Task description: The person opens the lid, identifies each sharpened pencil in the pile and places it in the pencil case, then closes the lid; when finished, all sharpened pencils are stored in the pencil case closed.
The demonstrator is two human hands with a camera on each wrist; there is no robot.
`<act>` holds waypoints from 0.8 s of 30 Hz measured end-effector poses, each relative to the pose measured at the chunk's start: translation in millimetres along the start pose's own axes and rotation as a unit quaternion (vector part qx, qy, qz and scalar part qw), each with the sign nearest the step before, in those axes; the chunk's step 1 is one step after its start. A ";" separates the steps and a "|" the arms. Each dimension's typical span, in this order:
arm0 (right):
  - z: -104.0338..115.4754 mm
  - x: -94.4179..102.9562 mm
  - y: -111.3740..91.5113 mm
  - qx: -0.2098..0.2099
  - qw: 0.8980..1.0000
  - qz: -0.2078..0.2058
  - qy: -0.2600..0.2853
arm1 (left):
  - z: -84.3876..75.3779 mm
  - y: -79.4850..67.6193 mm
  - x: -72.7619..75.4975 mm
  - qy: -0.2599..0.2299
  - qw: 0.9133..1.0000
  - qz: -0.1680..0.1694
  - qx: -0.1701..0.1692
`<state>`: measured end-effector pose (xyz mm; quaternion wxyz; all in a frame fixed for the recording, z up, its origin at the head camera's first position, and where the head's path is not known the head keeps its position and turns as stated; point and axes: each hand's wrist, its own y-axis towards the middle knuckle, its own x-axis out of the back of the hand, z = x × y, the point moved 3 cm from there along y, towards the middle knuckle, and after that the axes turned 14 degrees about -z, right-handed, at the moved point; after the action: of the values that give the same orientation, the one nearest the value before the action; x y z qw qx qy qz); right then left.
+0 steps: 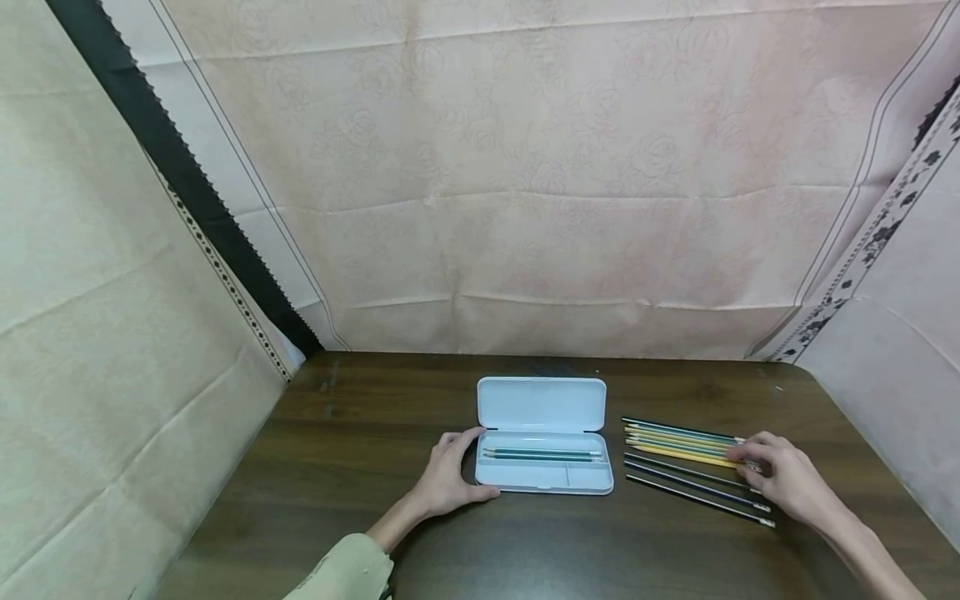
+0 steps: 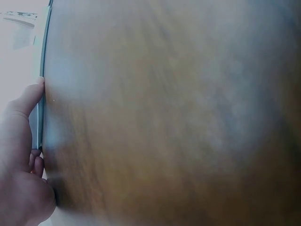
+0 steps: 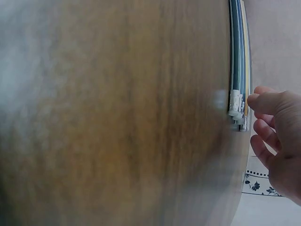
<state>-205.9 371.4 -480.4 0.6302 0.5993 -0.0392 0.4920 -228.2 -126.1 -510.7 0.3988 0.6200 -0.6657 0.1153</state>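
A light blue pencil case lies with its lid raised and leaning back. Green pencils rest in its long compartment. My left hand grips the case's left end, thumb at the front edge and fingers at the back corner. Right of the case, several pencils lie side by side, green, yellow and dark. Curled over their eraser ends, my right hand has thumb and fingertips at a yellow pencil. In the right wrist view, white erasers show beside the thumb.
The brown wooden table carries the case and pencils. Dark pencils lie slightly apart, nearest the front. Pale cloth hangs behind the table's back edge, with more cloth at both sides.
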 end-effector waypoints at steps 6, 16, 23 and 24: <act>-2.1 0.9 -2.3 -0.013 1.000 0.001 -0.006 | 0.6 0.2 -0.3 0.004 1.000 0.001 -0.001; -3.6 -2.4 -3.6 -0.014 1.000 0.011 0.000 | 1.4 -0.1 -0.5 0.008 1.000 0.000 -0.001; -5.1 -4.4 -3.4 -0.016 1.000 0.021 -0.009 | 2.4 0.4 -1.2 0.010 1.000 0.001 0.001; -5.3 -4.8 -3.2 -0.015 1.000 0.022 -0.009 | 2.5 0.5 -1.2 0.009 1.000 0.001 0.001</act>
<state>-209.1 373.5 -487.2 0.6278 0.5935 -0.0648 0.4995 -229.7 -126.7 -513.0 0.4039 0.6189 -0.6625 0.1221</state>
